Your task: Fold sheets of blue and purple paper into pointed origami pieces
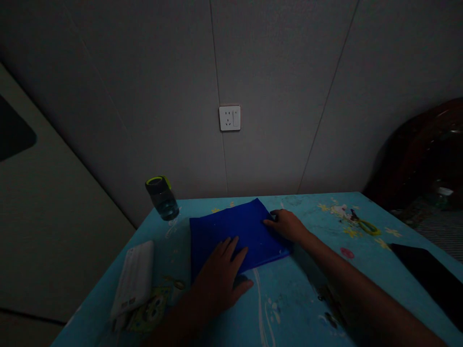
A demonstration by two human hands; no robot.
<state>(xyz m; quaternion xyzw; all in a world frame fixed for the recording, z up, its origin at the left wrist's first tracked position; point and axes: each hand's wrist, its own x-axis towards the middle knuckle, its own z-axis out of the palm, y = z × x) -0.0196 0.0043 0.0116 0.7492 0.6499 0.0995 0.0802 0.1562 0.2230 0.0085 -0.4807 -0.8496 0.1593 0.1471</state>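
A shiny blue folded sheet (231,221), perhaps plastic, lies on the flower-patterned table cover. My left hand (220,274) rests on its near left part with fingers spread and the thumb out to the right. At the sheet's right edge is my right hand (285,225), with thumb and forefinger closed around the border. The far corner of the sheet lifts slightly beside that hand. What my other right fingers do underneath is hidden.
A dark bottle (162,197) with a green-rimmed lid stands at back left. Nearer are a white packet (133,274) and small scissors (175,282). Yellow-handled scissors (365,225) and a black flat object (430,274) lie right. A wall socket (230,118) is behind.
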